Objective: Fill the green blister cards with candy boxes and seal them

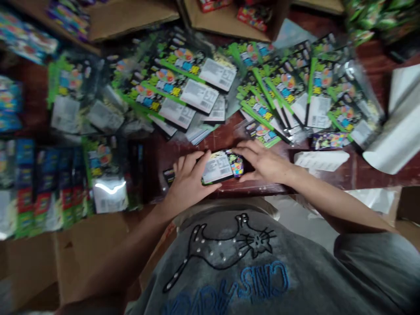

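Note:
A small printed packet [218, 167] with a white barcode label and a colourful right end lies at the front edge of the dark red table. My left hand [188, 179] grips its left end, thumb along the near edge and fingers over the top. At the other end, my right hand [264, 162] is closed on the colourful part between thumb and fingers. A dark piece [169, 176] sticks out to the left of my left hand; what it belongs to is hidden. Just beyond my hands lie fanned piles of black and green packets [170, 87] with similar labels.
More packets [285, 87] are piled at the back right, near a white paper roll [398, 127]. A white paper strip [321, 160] lies right of my right hand. Packet rows [49, 183] stand at left. Cardboard boxes [131, 19] line the back.

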`<state>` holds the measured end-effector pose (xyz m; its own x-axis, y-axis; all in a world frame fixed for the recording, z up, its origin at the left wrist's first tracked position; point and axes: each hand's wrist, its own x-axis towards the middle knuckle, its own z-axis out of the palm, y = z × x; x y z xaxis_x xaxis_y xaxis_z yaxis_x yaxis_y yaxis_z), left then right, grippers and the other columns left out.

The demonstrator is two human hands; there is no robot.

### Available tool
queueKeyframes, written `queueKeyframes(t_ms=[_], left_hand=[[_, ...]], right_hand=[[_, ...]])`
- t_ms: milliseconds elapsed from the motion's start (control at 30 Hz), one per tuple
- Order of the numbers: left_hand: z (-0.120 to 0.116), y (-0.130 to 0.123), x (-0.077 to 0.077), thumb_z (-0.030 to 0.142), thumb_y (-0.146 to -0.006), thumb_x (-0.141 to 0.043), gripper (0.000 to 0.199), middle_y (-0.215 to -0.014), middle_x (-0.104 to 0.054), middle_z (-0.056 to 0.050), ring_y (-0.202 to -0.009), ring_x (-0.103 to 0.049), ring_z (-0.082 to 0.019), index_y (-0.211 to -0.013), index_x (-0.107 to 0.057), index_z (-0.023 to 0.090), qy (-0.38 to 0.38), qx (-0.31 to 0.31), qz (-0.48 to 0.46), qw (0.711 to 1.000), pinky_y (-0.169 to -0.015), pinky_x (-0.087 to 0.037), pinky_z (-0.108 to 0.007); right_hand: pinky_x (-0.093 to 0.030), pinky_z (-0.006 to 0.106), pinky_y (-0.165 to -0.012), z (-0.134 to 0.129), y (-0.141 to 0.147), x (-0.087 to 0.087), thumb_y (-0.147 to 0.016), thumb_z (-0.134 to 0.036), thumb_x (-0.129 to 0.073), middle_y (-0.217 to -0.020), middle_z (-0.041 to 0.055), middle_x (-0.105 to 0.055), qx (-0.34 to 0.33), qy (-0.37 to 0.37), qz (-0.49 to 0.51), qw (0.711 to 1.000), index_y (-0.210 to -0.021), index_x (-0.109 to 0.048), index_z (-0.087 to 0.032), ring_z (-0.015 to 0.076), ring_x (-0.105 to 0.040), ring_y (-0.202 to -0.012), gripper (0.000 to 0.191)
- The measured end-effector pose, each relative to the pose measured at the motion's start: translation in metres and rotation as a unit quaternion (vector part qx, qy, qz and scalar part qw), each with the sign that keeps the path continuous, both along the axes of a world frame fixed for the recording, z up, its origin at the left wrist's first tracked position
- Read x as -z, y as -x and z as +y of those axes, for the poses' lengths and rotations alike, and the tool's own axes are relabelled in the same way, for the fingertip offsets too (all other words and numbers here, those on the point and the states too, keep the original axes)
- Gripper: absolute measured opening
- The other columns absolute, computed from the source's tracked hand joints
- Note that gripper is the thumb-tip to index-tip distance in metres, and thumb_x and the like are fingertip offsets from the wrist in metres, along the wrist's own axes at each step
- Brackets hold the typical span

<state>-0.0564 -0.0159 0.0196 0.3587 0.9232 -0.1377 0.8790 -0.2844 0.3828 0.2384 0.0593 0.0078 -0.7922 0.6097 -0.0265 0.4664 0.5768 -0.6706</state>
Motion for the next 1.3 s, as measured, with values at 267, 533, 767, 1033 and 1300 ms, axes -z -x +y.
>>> queueKeyframes(t_ms=[267,533,767,1033,1300], left_hand=[[0.006,0.005,0.005,0.045,-0.088,-0.082,0.095,-0.148,-0.059,-0.018,-0.126,-0.057,-0.040,-0.169,-0.034,0.026,-0.028,0.067,0.027,0.997,-0.103,-0.046,-0.052],[0.030,0.009,-0.004,0.047,-0.080,-0.089,0.088,-0.149,-0.062,-0.016,-0.131,-0.059,-0.042,-0.156,-0.053,0.024,-0.058,0.078,0.048,0.994,-0.109,-0.049,-0.059],[0.190,-0.048,-0.048,0.027,-0.101,-0.067,0.057,-0.156,-0.056,-0.020,-0.146,-0.051,-0.040,-0.156,-0.056,0.017,-0.215,0.056,-0.014,0.975,-0.126,-0.042,-0.061],[0.388,-0.117,-0.049,0.003,-0.105,-0.038,0.056,-0.150,-0.060,-0.026,-0.139,-0.060,-0.040,-0.156,-0.058,0.013,-0.163,-0.047,0.046,0.984,-0.112,-0.053,-0.058],[0.317,-0.071,-0.038,0.006,-0.097,-0.060,0.067,-0.128,-0.075,-0.012,-0.120,-0.073,-0.029,-0.161,-0.049,0.019,-0.042,-0.068,-0.318,0.945,-0.110,-0.057,-0.048]], right_hand=[[-0.037,0.061,-0.134,-0.019,0.006,-0.001,-0.093,-0.047,-0.080,-0.161,0.0240,-0.057,0.041,0.012,0.003,0.999,-0.165,-0.046,-0.011,0.0349,-0.051,-0.155,0.087],[-0.048,0.063,-0.125,-0.006,0.006,-0.013,-0.099,-0.074,-0.055,-0.169,0.0070,-0.053,0.027,-0.186,-0.039,0.981,-0.127,-0.080,-0.033,0.0324,-0.050,-0.158,0.056],[-0.033,0.078,-0.124,0.188,-0.100,-0.059,-0.097,-0.048,-0.069,-0.169,0.0259,-0.046,0.353,-0.306,-0.034,0.883,-0.163,-0.046,-0.019,0.0454,-0.040,-0.159,0.076],[-0.043,0.059,-0.103,0.302,-0.164,-0.069,-0.099,-0.037,-0.066,-0.150,0.0369,-0.056,0.515,-0.236,-0.172,0.806,-0.166,-0.040,-0.006,0.0379,-0.056,-0.128,0.078],[-0.052,0.043,-0.092,0.156,-0.108,-0.099,-0.093,-0.050,-0.080,-0.109,0.0119,-0.071,0.369,-0.238,-0.102,0.893,-0.133,-0.076,-0.024,0.0263,-0.065,-0.097,0.048]])
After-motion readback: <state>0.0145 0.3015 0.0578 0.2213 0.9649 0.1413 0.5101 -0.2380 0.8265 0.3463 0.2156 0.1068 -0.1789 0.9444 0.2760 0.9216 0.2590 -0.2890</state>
